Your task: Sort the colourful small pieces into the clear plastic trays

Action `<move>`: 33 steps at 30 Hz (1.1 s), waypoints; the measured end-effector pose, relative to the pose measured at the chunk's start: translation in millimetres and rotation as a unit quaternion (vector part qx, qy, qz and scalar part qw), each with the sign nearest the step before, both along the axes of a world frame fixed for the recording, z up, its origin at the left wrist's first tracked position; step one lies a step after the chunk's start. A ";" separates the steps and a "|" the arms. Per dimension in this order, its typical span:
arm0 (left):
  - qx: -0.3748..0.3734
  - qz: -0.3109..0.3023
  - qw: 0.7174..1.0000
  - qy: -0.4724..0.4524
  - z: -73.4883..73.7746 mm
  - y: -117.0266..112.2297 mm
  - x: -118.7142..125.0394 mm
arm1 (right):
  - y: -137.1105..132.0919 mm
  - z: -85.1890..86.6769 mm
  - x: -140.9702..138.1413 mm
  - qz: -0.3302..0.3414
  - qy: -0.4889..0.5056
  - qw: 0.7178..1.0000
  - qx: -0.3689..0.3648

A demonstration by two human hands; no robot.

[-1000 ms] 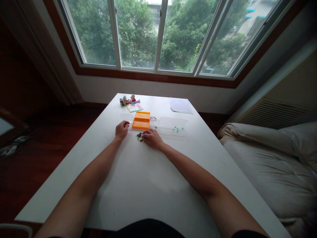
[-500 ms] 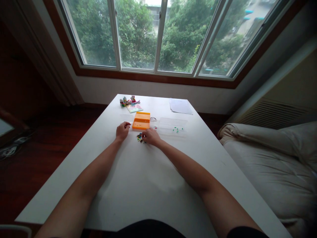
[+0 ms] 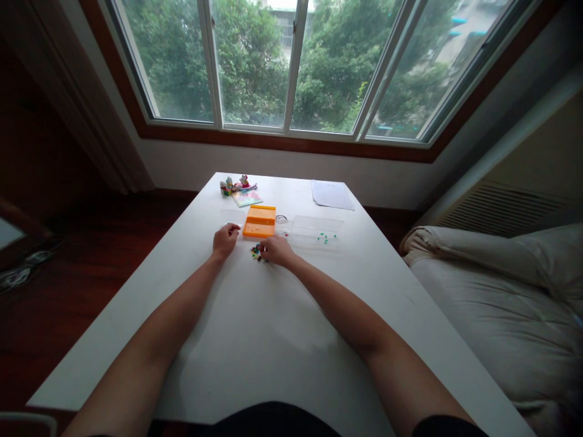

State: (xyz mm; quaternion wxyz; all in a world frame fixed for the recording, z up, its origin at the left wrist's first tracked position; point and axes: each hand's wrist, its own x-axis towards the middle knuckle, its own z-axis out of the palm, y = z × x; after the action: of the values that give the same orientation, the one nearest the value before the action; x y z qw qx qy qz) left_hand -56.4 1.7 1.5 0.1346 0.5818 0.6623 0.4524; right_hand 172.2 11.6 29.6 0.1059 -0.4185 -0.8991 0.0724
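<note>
A small heap of tiny multicoloured pieces [image 3: 255, 255] lies on the white table. My right hand [image 3: 277, 250] is at the heap's right edge, thumb and fingers drawn together over it; whatever they pinch is too small to make out. An open orange case [image 3: 259, 229] lies just beyond the heap. Left of the case rests my left hand [image 3: 225, 241], its fingers curled in with the tips close together. Anything between those fingertips is hidden. To the right, a clear plastic tray [image 3: 300, 223] holds several small green pieces [image 3: 326, 237].
Behind the case stand small toy figures [image 3: 228, 186] and a pastel card [image 3: 247, 198]. Sheets of paper [image 3: 331, 195] lie at the back right. A dark-rimmed round item [image 3: 281, 218] is beside the case. A covered sofa [image 3: 483, 303] flanks the table [image 3: 264, 340].
Almost nothing differs. My right hand stays at the heap with only a slight shift, and my left hand keeps its place.
</note>
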 end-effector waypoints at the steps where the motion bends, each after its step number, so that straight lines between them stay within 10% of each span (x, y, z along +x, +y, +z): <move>1: -0.001 0.000 1.000 0.001 0.1 -0.2 0.1 | 0.4 0.2 -0.8 -0.001 -0.007 1.000 0.001; 21: -0.003 -0.025 0.997 0.068 5.0 -4.0 7.4 | -7.6 4.0 1.0 0.043 0.009 0.999 0.025; 33: -0.002 -0.177 0.965 0.193 4.6 -17.3 32.5 | 19.6 13.5 50.3 -0.164 0.156 0.969 0.095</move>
State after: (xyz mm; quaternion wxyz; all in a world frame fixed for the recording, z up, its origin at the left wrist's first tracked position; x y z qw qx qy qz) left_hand -23.9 -15.5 6.1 0.0835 0.7658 0.5629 0.2995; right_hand 222.5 31.2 43.1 0.2946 -0.5319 -0.7932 0.0332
